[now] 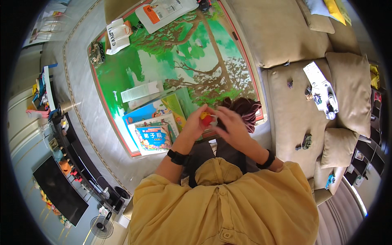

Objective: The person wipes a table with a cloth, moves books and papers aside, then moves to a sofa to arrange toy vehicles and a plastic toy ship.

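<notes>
Close to my body, at the table's near edge, both hands meet around a small red and yellow object (pixel 207 120) with a pale grey part on its right. Its exact kind is too small to make out. My left hand (pixel 193 125) grips it from the left, its fingers curled about it. From the right, my right hand (pixel 232 124) bends over it with fingers at its grey side, partly hiding it. A crumpled dark brown cloth (pixel 250 111) lies just beyond my right hand. Left of my left hand are several children's books (pixel 154 136) with blue, green and yellow covers.
The low table (pixel 139 65) has a painted tree top. A long white box (pixel 141 92) lies behind the books; a white package (pixel 163 14) and a white paper bag (pixel 118 37) are at the far end. A brown sofa (pixel 290 122) on the right bears a white toy spaceship (pixel 324 96).
</notes>
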### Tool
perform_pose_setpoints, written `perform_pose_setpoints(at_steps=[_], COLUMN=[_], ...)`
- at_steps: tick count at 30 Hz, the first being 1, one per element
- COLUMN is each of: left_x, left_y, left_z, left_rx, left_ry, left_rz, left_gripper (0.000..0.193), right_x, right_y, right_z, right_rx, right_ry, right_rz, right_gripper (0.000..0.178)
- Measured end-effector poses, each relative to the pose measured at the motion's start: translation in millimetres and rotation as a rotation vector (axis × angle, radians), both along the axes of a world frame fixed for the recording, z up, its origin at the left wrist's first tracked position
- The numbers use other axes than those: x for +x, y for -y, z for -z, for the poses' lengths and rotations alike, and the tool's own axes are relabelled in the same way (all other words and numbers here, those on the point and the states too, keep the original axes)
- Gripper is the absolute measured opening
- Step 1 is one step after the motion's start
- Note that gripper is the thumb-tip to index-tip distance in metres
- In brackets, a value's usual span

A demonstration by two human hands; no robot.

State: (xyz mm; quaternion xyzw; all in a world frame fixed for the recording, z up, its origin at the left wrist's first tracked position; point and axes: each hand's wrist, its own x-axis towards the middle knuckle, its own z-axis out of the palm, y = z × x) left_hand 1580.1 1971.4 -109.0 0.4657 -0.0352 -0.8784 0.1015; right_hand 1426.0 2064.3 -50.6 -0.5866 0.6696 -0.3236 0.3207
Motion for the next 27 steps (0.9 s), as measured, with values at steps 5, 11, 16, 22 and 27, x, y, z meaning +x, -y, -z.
perform_pose_setpoints(at_steps=[5, 11, 16, 22, 27], left_x=[11.7, 25.8, 34.5, 59.1, 53.8], left_y=[5.9, 2.2, -4.8, -10.7, -12.0], left_z=[2.1, 2.1, -10.5, -1.3, -2.7], left_rx=[-0.164, -0.201, -0.233, -0.219, -0.178], left_ry=[0.127, 0.172, 0.260, 0.202, 0.204], left_rz=[0.012, -0.024, 0.125, 0.108, 0.104], left_gripper=[0.018, 0.014, 0.014, 0.014, 0.015], right_x=[-21.3, -13.6, -47.6, -88.5, -35.2], right_y=[-65.6, 17.9, 122.7, 75.8, -32.7], right_z=[68.6, 100.1, 104.9, 106.4, 104.1], right_rx=[0.366, 0.165, 0.117, 0.145, 0.281], right_ry=[-0.411, -0.497, -0.602, -0.617, -0.519], right_rz=[0.019, -0.156, -0.044, 0.179, 0.231], right_gripper=[0.096, 0.095, 0.078, 0.075, 0.085])
